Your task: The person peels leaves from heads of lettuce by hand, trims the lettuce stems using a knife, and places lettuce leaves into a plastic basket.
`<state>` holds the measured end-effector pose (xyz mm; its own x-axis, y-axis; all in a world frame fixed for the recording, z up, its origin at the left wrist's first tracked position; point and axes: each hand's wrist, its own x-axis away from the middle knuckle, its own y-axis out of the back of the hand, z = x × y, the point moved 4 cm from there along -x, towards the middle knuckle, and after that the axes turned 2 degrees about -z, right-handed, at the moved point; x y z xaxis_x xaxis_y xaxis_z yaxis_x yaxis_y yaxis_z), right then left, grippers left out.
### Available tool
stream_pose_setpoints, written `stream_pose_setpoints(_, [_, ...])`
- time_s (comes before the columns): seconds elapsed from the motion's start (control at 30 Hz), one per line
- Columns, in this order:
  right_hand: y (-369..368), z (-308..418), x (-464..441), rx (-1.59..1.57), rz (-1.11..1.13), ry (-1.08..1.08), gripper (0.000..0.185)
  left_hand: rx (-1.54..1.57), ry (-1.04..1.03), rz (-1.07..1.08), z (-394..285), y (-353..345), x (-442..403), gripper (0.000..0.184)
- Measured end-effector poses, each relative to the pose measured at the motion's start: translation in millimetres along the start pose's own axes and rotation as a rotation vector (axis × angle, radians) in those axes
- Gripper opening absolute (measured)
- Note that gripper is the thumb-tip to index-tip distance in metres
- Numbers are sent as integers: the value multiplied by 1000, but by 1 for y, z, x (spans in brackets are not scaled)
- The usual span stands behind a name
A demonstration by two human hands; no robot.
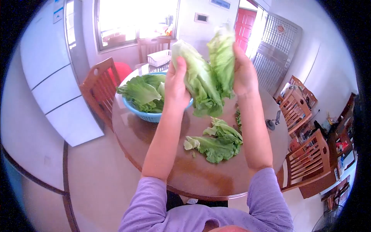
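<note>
A fridge [73, 94] is located at far left; blue-and-white labels [58, 14] are affixed near its top (lettering too small to be read). Next, a chair [99, 83] is positioned beside the round table [185, 176]. On the table, a blue basket [143, 116] is loaded with leaves [141, 92]. The left hand [177, 87] is clamped on the left part of the lettuce [199, 75], its thumb laid across the front. The lettuce is held above the table, in two parts that meet low down (whether they are joined cannot be told). Below it, loose leaves [220, 146] are laid on the tabletop. The lettuce's right part is gripped at its outer edge by the right hand [245, 75], whose fingers are mostly hidden. Farther right, a red emblem [281, 28] is mounted on the metal gate [275, 50] (any writing cannot be made out).
</note>
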<state>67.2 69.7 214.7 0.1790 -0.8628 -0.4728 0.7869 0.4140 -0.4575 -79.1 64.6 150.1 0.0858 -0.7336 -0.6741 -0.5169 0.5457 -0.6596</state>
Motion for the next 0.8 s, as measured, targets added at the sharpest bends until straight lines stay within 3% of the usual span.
stream_pose_setpoints(0.07, [9,9,3,-177,70,-113,36,-32,34,-76,-7,5,2,55])
stream_pose_setpoints(0.2, [42,14,11,-357,173,-105,42,-95,28,-279,-29,12,3,66])
stream_pose_setpoints(0.23, [42,14,15,-469,345,-100,45,-127,12,-297,-36,9,4,69])
stream_pose_setpoints(0.33, [47,12,28,-620,289,-108,40,-135,-56,-369,-51,17,2,71])
stream_pose_setpoints(0.47, [51,8,31,-526,339,-83,50,-147,-139,-361,-65,42,-6,69])
stream_pose_setpoints(0.57, [50,7,30,-503,253,-71,50,-204,-178,-404,-71,45,-6,68])
stream_pose_setpoints(0.8, [45,0,27,-543,284,-86,44,-193,-250,-372,-79,39,-4,67])
